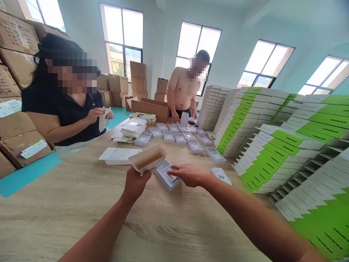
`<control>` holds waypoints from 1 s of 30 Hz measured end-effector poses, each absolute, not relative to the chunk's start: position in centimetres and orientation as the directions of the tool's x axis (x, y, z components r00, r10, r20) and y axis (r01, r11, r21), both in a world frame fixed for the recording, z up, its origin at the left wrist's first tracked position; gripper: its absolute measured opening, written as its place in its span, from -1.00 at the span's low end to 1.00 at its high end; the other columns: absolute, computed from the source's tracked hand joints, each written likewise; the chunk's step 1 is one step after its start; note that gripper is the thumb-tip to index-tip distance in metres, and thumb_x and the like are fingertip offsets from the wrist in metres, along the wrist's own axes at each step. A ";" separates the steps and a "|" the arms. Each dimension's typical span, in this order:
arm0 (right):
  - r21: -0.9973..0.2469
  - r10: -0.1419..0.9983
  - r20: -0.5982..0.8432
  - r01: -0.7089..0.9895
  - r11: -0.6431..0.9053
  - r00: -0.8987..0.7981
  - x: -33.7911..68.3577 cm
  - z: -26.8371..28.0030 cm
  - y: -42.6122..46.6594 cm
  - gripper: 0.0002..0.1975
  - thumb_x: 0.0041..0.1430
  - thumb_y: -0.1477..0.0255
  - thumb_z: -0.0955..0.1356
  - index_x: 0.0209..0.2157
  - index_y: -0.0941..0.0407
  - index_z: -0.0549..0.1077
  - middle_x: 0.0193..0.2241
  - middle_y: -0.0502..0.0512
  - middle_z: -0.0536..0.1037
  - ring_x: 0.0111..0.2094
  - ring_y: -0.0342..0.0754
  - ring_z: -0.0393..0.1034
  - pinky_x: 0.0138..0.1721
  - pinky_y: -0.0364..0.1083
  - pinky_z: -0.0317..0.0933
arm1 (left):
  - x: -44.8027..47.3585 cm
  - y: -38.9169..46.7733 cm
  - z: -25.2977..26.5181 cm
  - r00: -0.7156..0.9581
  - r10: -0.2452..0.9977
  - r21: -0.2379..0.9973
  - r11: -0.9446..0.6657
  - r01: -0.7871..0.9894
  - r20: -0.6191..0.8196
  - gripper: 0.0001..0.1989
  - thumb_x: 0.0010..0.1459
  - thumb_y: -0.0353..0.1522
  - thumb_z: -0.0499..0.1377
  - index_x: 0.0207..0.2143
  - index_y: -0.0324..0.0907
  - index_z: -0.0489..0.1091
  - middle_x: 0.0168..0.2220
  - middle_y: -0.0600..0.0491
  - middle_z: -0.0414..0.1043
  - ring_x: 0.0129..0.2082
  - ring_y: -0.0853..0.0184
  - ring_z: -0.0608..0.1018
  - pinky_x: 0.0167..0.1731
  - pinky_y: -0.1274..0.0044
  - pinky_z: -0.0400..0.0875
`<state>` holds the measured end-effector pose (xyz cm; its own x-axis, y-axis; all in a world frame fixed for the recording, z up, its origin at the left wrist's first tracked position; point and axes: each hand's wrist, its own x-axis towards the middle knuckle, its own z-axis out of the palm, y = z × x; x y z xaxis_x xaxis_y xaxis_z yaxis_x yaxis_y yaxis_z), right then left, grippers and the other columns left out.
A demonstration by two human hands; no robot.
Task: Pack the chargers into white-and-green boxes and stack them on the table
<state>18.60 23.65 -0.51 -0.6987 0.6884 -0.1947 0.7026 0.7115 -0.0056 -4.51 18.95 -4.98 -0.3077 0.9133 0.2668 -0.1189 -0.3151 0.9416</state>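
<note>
Left hand [137, 182] clamping carton [147, 158] — mouth nearward, crosswise; right hand [190, 175] touching tray [172, 186] — grip unclear.

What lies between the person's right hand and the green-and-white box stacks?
In the head view, a small white piece with a black symbol lies between the right hand and the stacks.

My head-mounted camera faces forward and down across the table [89, 207]. My left hand [138, 183] and right hand [188, 175] appear near, windows [122, 29] far.
</note>
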 end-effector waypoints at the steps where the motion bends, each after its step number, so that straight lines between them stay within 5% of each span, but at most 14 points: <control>1: 0.012 0.688 -0.202 0.701 0.713 -0.697 18.5 -0.4 22.9 -0.39 0.13 0.63 0.35 0.22 0.00 0.43 0.16 0.27 0.52 0.05 0.18 0.52 0.00 0.06 0.35 | -4.7 19.2 -5.1 -0.321 0.908 0.936 -0.326 -0.134 0.271 -0.63 -0.20 -0.35 0.35 -0.25 -0.25 0.52 -0.28 -0.05 0.66 -0.11 0.01 0.64 -0.04 0.26 0.53; 3: 0.049 0.708 -0.203 0.716 0.697 -0.676 18.4 -0.4 21.2 -0.54 0.21 0.59 0.29 0.13 0.15 0.49 -0.08 0.36 0.64 -0.11 0.22 0.59 -0.12 0.07 0.39 | -4.9 19.8 -5.4 -0.337 0.899 0.923 -0.348 -0.163 0.279 -0.61 -0.17 -0.30 0.35 -0.22 -0.24 0.50 -0.23 -0.07 0.65 -0.10 0.02 0.64 -0.03 0.26 0.52; 5: 0.068 0.721 -0.192 0.724 0.687 -0.666 18.6 -0.5 20.0 -0.52 0.22 0.61 0.25 0.16 0.20 0.45 -0.12 0.38 0.65 -0.12 0.21 0.59 -0.12 0.06 0.39 | -5.0 20.1 -5.6 -0.329 0.898 0.913 -0.364 -0.186 0.292 -0.58 -0.12 -0.24 0.35 -0.18 -0.24 0.49 -0.17 -0.09 0.65 -0.08 0.04 0.63 -0.02 0.26 0.53; 7: 0.069 0.706 -0.175 0.707 0.704 -0.686 18.9 -0.6 19.7 -0.36 0.19 0.65 0.26 0.31 0.13 0.29 0.13 0.35 0.53 0.10 0.19 0.48 0.03 0.07 0.33 | -4.8 20.2 -5.6 -0.286 0.907 0.910 -0.369 -0.188 0.308 -0.54 -0.04 -0.19 0.35 -0.12 -0.25 0.49 -0.11 -0.13 0.64 -0.05 0.04 0.63 -0.01 0.25 0.53; 9: 0.085 0.654 -0.160 0.650 0.755 -0.739 19.0 -0.9 20.6 -0.23 0.19 0.68 0.27 0.40 0.02 0.12 0.36 0.27 0.26 0.35 0.23 0.16 0.20 0.15 0.18 | -4.5 20.0 -5.6 -0.211 0.921 0.918 -0.363 -0.161 0.327 -0.52 0.00 -0.16 0.37 -0.08 -0.26 0.50 -0.08 -0.16 0.64 -0.05 0.03 0.64 -0.04 0.24 0.55; 11: 0.105 0.569 -0.167 0.559 0.822 -0.805 18.5 -1.4 21.9 -0.25 0.25 0.67 0.25 0.41 -0.02 0.09 0.42 0.20 0.15 0.43 0.26 -0.05 0.27 0.25 0.05 | -4.2 19.5 -5.4 -0.133 0.927 0.925 -0.366 -0.102 0.352 -0.52 0.00 -0.18 0.41 -0.08 -0.26 0.53 -0.11 -0.15 0.65 -0.09 0.03 0.65 -0.09 0.24 0.58; 15: 0.119 0.480 -0.186 0.465 0.877 -0.857 17.4 -1.8 22.8 -0.43 0.32 0.59 0.25 0.33 0.02 0.25 0.31 0.20 0.35 0.30 0.19 0.21 0.29 0.22 0.03 | -4.0 18.7 -5.2 -0.033 0.890 0.890 -0.453 0.053 0.455 -0.57 -0.06 -0.27 0.46 -0.11 -0.18 0.55 -0.14 -0.07 0.64 -0.11 0.08 0.64 -0.07 0.27 0.54; 18: 0.101 0.491 -0.173 0.480 0.871 -0.854 18.6 -1.2 20.0 -0.37 0.12 0.52 0.42 0.25 0.11 0.33 0.21 0.31 0.42 0.22 0.25 0.29 0.30 0.30 -0.04 | -4.3 18.7 -5.3 0.021 0.826 0.816 -0.560 0.141 0.563 -0.61 -0.03 -0.34 0.44 -0.10 -0.11 0.54 -0.06 -0.03 0.60 0.02 0.12 0.58 0.07 0.29 0.44; 24: -0.295 0.772 0.016 0.734 0.611 -0.636 24.2 2.3 10.6 0.05 -0.22 0.37 0.58 0.34 0.03 0.20 0.21 0.23 0.35 0.18 0.19 0.29 0.24 0.13 0.16 | -4.4 19.1 -5.9 0.154 0.708 0.670 -0.704 0.234 0.690 -0.67 0.12 -0.43 0.28 -0.03 -0.10 0.49 0.00 -0.08 0.56 0.04 0.16 0.57 0.05 0.33 0.46; 30: -0.315 0.944 0.190 0.894 0.319 -0.270 24.2 6.2 5.7 -0.19 0.01 0.23 0.51 0.30 0.03 0.31 0.20 0.23 0.38 0.19 0.23 0.24 0.23 0.17 0.15 | -2.8 17.9 -6.2 0.262 0.616 0.535 -0.782 0.321 0.743 -0.67 0.16 -0.49 0.21 -0.02 -0.08 0.47 -0.01 -0.07 0.55 0.00 0.17 0.57 0.02 0.33 0.47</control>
<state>24.21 5.70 6.23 -0.2699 0.9440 0.1899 0.8939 0.3190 -0.3150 -2.81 17.88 -6.23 0.2617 0.6161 0.7430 0.3206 -0.7816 0.5352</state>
